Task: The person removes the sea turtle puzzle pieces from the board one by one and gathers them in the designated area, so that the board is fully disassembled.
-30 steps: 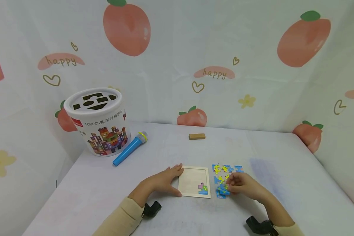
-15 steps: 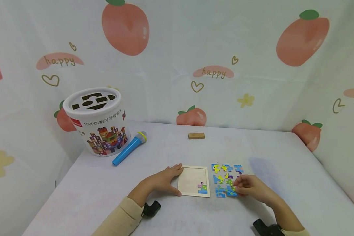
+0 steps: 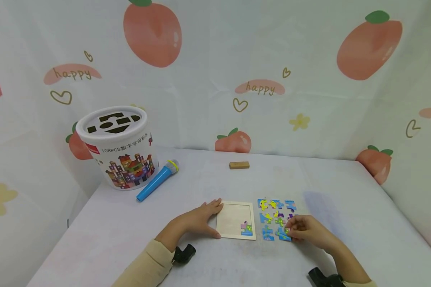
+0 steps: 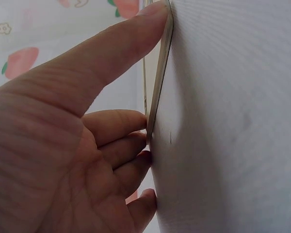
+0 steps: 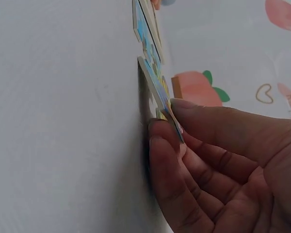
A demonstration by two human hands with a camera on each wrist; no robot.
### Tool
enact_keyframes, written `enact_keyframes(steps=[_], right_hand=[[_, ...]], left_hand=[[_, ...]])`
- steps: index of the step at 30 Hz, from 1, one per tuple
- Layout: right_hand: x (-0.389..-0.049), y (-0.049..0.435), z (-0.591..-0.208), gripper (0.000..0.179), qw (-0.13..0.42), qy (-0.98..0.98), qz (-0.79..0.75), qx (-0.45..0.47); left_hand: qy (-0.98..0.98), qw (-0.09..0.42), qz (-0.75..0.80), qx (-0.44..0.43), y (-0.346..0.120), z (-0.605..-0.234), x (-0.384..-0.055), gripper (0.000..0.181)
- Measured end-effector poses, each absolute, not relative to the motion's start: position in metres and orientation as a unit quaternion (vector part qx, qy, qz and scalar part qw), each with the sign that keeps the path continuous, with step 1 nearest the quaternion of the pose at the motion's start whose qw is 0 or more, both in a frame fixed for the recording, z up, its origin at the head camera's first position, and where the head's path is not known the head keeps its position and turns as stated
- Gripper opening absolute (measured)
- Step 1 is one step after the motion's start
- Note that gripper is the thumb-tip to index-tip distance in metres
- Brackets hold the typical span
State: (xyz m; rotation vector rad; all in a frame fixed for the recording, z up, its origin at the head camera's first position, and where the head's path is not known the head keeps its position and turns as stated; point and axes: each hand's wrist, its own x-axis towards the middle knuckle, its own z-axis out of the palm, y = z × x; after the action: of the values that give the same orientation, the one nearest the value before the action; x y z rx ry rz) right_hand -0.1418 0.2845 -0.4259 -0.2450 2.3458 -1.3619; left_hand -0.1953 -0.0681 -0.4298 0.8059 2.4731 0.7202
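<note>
My left hand (image 3: 197,220) rests at the left edge of a square wooden puzzle tray (image 3: 230,218), thumb at its near corner and fingers spread along the side. In the tray's lower right corner lies a blue, green and pink puzzle part (image 3: 247,230). Right of the tray, my right hand (image 3: 310,230) pinches a blue puzzle piece (image 3: 283,235) between thumb and fingers. The right wrist view has this piece (image 5: 157,87) tilted, one edge raised over the table. Several loose pieces (image 3: 267,232) lie in rows beside it, some partly hidden by the fingers.
A white printed bucket (image 3: 118,149) with shaped holes in its lid stands at the back left. A blue toy microphone (image 3: 156,182) leans beside it. Far back in the middle lies a small wooden block (image 3: 239,165). A patterned cloth (image 3: 201,99) hangs behind the table.
My right hand has moved right with the puzzle piece, away from the lower left piece it overlapped, then shifted slightly further. The left hand and tray stay in place.
</note>
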Motion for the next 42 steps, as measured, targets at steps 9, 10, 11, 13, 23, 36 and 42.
enact_keyframes(steps=[9,10,11,13,23,36,42], right_hand=[[-0.1407,0.2819,-0.4275,0.035,0.173,0.881,-0.428,-0.106],[-0.1403,0.2814,-0.4276,0.036,0.167,0.886,-0.418,-0.115],[-0.1397,0.281,-0.4275,0.036,0.162,0.89,-0.409,-0.123],[-0.1385,0.2801,-0.4272,0.037,0.154,0.894,-0.397,-0.137],[-0.1343,0.281,-0.4259,0.028,0.136,0.898,-0.388,-0.16],[-0.1335,0.2812,-0.4256,0.027,0.131,0.892,-0.396,-0.175],[-0.1335,0.2822,-0.4237,0.03,0.125,0.891,-0.394,-0.188]], left_hand=[[0.894,0.217,0.263,0.292,-0.0679,-0.4301,-0.1958,0.092],[0.894,0.217,0.263,0.291,-0.068,-0.4301,-0.1958,0.092],[0.894,0.218,0.263,0.29,-0.0681,-0.4301,-0.1957,0.092],[0.894,0.218,0.263,0.29,-0.0681,-0.431,-0.1961,0.092],[0.897,0.216,0.255,0.289,-0.0679,-0.4327,-0.1974,0.093],[0.895,0.219,0.258,0.292,-0.0684,-0.4314,-0.1972,0.092],[0.894,0.222,0.261,0.29,-0.0683,-0.4316,-0.197,0.092]])
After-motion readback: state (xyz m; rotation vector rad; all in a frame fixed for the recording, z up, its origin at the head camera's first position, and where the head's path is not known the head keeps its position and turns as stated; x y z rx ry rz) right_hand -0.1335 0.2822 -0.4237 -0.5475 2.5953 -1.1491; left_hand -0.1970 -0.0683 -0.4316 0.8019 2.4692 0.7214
